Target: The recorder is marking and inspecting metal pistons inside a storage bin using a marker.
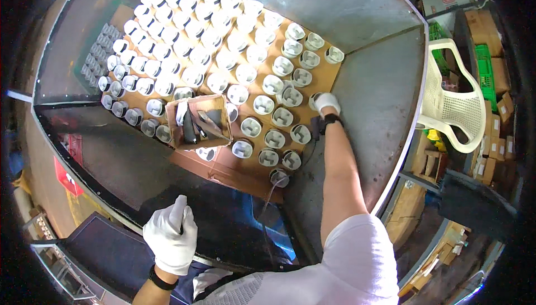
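Note:
Many pale metal pistons [263,105] with dark rims stand in rows on a brown cardboard sheet [321,76]. My right hand [326,103], in a white glove, reaches to the sheet's right edge. Its fingers are closed around a piston [312,101] there, mostly covered by the glove. My left hand [172,235], also gloved in white, hangs low over the near edge of the booth, apart from the pistons. Its fingers are drawn together, with nothing visible in them. A small cardboard box [195,146] holding dark-handled tools stands among the near pistons.
Grey metal walls [379,81] enclose the pistons at the back and right. Grey moulded trays [99,53] sit at the far left. A cable [267,207] runs down the near side. Outside the booth, a white plastic chair [455,98] and a green crate [484,73] stand at right.

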Demonstrator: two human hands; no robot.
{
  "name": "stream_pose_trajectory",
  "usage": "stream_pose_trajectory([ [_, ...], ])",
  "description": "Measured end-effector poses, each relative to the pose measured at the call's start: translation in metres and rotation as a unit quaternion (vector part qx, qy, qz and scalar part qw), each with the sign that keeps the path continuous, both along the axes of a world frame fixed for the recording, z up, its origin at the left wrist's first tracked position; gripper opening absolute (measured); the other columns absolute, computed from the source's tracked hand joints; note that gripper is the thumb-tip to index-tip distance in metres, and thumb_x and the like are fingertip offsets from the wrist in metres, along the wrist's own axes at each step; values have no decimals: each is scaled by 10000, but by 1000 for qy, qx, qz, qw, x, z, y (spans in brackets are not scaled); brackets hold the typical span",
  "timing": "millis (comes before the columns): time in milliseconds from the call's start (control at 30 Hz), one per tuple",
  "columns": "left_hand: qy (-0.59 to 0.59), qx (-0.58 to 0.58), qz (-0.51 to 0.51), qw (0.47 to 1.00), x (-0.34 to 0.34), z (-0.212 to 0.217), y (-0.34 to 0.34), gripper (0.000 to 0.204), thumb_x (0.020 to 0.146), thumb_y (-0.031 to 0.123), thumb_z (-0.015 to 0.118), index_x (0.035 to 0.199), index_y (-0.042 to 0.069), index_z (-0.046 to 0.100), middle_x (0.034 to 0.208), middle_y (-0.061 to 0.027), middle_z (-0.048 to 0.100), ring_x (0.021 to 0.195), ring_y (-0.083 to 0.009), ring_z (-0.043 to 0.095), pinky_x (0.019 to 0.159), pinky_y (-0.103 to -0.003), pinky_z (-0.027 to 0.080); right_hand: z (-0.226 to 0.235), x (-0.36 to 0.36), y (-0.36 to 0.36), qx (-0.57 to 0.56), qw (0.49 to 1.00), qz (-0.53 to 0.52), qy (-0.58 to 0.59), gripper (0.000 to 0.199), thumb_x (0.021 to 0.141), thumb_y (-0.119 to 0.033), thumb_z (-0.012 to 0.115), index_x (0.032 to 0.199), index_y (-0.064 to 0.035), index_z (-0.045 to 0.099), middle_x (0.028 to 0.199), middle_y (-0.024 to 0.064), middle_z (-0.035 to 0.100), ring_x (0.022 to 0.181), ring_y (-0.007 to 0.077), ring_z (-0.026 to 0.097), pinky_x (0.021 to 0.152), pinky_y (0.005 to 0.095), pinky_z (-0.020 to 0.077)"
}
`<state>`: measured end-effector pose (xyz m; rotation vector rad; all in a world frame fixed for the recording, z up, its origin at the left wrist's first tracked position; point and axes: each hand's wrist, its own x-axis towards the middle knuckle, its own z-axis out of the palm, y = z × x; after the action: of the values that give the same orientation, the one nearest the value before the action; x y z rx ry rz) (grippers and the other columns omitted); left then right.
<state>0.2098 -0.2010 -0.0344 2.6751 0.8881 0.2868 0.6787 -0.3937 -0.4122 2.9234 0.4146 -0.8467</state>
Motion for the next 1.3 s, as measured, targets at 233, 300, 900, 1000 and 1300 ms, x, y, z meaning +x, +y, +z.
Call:
stream_pose_trajectory([
  [233,44,-6,-25,999,-3,-2,6,328,755,8,708,1069,99,679,777,-64,659,630,-268,615,580,-382,503,-2,102,29,-84,977,134,-146,223,907,-222,577,1017,-117,742,1115,115,710,1045,296,674,855,395,549],
  [300,57,-10,-8,998,-4,-4,0,333,753,2,706,1072,95,677,763,-67,659,618,-269,616,568,-373,503,18,95,57,-3,991,17,-135,288,950,-267,528,1076,-88,715,1185,162,678,1117,319,639,897,413,526],
  [900,130,-46,-9,990,7,-5,3,342,761,-17,670,1092,69,666,782,-77,678,635,-275,631,577,-366,509,-25,89,55,233,934,-98,-253,171,916,-178,574,1040,-113,673,1004,182,685,908,358,673,763,430,538],
  [1000,110,-42,-17,993,6,-4,7,346,752,-9,682,1088,75,669,764,-77,666,623,-277,624,566,-371,504,-15,74,50,258,880,-131,-376,225,925,-82,576,1143,-83,635,1014,128,672,790,275,681,713,366,547],
  [1300,64,-11,14,998,-3,3,0,249,735,39,722,977,90,701,699,-81,638,587,-282,606,550,-387,490,148,-72,132,463,884,-37,-61,342,939,-82,556,1277,-35,556,1147,60,633,1029,172,606,835,307,524],
])
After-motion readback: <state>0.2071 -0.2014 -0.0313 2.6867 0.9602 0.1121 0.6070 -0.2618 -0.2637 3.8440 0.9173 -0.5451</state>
